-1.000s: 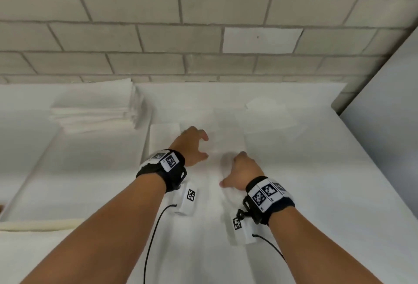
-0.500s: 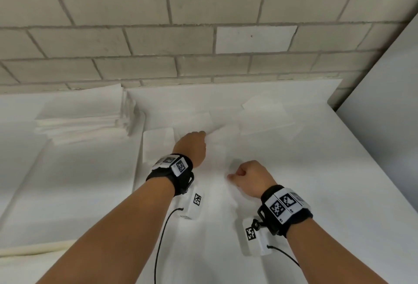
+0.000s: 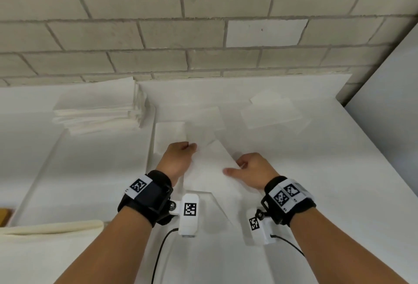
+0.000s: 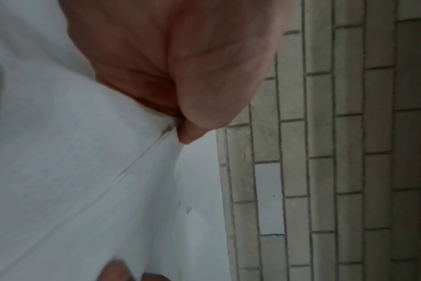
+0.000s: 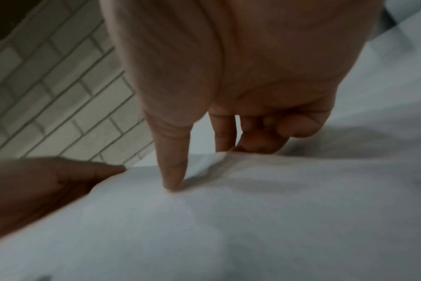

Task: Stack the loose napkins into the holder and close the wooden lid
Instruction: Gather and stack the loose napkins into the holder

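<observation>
A white napkin (image 3: 210, 170) is held up off the white table (image 3: 316, 182) between both hands. My left hand (image 3: 181, 157) pinches its left edge with curled fingers; in the left wrist view the napkin (image 4: 84, 171) runs out from under that hand (image 4: 180, 117). My right hand (image 3: 251, 168) grips its right edge, thumb on top; in the right wrist view the thumb presses the napkin (image 5: 228, 218) with the fingers (image 5: 252, 140) curled behind its edge. Other loose napkins (image 3: 203, 123) lie beyond. A stack of napkins (image 3: 99, 109) sits at the back left. No holder or lid shows.
A grey brick wall (image 3: 203, 23) runs behind the table. Two more loose napkins (image 3: 271, 111) lie at the back right. A white panel (image 3: 389, 102) stands on the right. A cream cloth (image 3: 52, 229) and a wooden corner (image 3: 4, 216) show at the lower left.
Both hands have closed on the napkin and lifted it from the table towards me. The head view has tilted and come closer.
</observation>
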Motion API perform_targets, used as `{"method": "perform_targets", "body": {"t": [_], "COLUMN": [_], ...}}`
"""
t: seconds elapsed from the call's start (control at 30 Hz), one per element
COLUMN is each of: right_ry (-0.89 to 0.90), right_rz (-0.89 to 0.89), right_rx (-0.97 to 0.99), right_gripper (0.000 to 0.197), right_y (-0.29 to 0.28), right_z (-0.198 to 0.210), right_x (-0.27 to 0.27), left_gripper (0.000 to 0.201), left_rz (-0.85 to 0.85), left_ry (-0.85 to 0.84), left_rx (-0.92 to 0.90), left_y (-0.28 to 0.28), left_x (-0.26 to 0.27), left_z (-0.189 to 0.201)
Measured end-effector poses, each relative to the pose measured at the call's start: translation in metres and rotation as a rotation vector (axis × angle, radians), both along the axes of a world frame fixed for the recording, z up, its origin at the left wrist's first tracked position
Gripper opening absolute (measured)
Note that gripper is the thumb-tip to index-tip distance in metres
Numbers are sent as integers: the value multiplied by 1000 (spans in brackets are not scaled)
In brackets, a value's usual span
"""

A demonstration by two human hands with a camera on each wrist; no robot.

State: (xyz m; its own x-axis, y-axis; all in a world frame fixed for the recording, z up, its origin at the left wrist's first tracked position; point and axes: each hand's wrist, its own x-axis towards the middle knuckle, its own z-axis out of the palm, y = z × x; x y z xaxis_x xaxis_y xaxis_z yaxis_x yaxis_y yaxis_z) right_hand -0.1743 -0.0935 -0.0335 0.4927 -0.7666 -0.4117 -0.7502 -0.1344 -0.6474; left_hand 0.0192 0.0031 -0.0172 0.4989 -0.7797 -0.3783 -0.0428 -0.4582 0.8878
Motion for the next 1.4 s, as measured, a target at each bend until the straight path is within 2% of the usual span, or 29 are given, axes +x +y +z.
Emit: {"method": "perform_targets", "body": {"t": [0.1, 0.17, 0.23, 0.37, 0.47, 0.53, 0.67, 0.7, 0.8, 0.9, 0.97, 1.0, 1.03, 1.13, 1.17, 1.23, 1.27, 1.33, 1.4], "right_ry": [100, 25, -103, -302, -236, -195, -177, -196, -302, -515, -647, -685, -706, -713, -715, -716, -711, -713, -728], "right_rz": [92, 80, 2, -248, -235, -200, -179, -201, -348, -401, -454, -477, -494, -506, -508, -515, -516, -517, -531], "right_rx": [-49, 9, 85, 147, 143, 127, 126, 124, 195, 494, 553, 525, 488, 390, 373, 352, 347, 337, 331], "right_gripper": [37, 35, 37, 27, 24, 27, 34, 32, 50, 40, 33, 29, 25, 15, 15, 16, 16, 15, 13], "right_y": [12, 9, 3, -8, -6, 0, 4, 5, 3, 3, 2, 0, -1, -6, -7, -8, -8, -8, -8], "right_z": [-6, -5, 1, 7, 4, 2, -3, -4, 4, 12, 12, 11, 10, 11, 10, 9, 9, 8, 8], "right_x": [4, 3, 2, 12, 24, 33, 42, 42, 41, 39, 37, 36, 34, 25, 22, 15, 12, 7, 4], "left_gripper": [31, 21, 12, 21, 17, 25, 24, 25, 24, 22, 23, 26, 30, 34, 47, 77, 83, 71, 40], "left_rz": [5, 0, -1, -10, 41, 96, 45, 36, 9, -68, -95, -75, -30, 76, 38, -84, -125, -148, -161], "left_ry": [-18, -42, -13, 47, 224, 316, 168, 163, 173, 223, 252, 206, 79, -523, -656, -765, -788, -830, -880], "left_rx": [114, 176, 208, 224, 169, 125, 27, -7, -107, -165, -154, -135, -96, 78, 184, 406, 477, 512, 464], "left_y": [8, 11, 10, 5, 4, 3, 1, 0, -2, -7, -11, -15, -19, -33, -36, -41, -43, -47, -49], "left_x": [4, 7, 8, -2, -13, -20, -27, -27, -24, -18, -15, -11, -6, 22, 30, 40, 41, 40, 39], "left_z": [-15, -24, -29, -30, -27, -25, -25, -26, -21, -16, -10, -7, -4, -1, -3, -9, -12, -19, -23]}}
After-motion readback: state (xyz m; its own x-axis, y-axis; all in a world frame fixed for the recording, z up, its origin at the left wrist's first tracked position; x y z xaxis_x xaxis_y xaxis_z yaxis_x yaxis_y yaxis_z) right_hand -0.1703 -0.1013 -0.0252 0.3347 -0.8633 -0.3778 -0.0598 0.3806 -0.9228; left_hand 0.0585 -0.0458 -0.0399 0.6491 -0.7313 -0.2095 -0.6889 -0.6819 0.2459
